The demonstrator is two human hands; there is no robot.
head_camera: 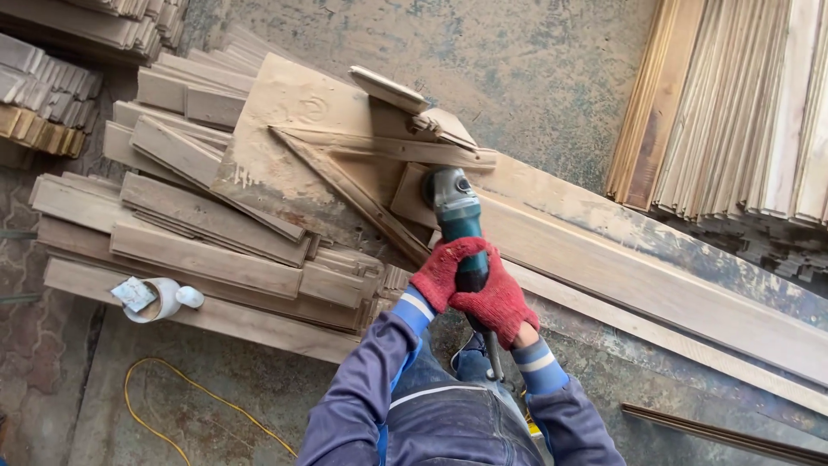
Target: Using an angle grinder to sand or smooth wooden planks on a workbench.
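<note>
Blue-sleeved forearms and grey work trousers fill the bottom of the view, and from them both gloved hands reach forward onto one tool. Left hand and right hand, each in a red knitted glove, are wrapped one behind the other around the body of a teal-and-grey angle grinder; the fingers of both are closed tight on its barrel, the left nearer the head, the right toward the tail where the cord drops between the knees. The grinder's head rests on a small wooden block lying on a long dusty plank that runs off to the right as the working surface. By its look the tool is fairly heavy, rigid and prone to kick and vibrate, so a two-handed hold on the slim barrel, well back from the disc, seems the sound place to grip; the gloves should help against a dust-slick casing. Whether the disc is spinning cannot be told. Left of the hands lies a loose heap of short boards, with a white glue bottle lying on its side on the nearest board. A yellow cable snakes over the concrete floor below, and upright stacks of thin slats lean at the far right.
</note>
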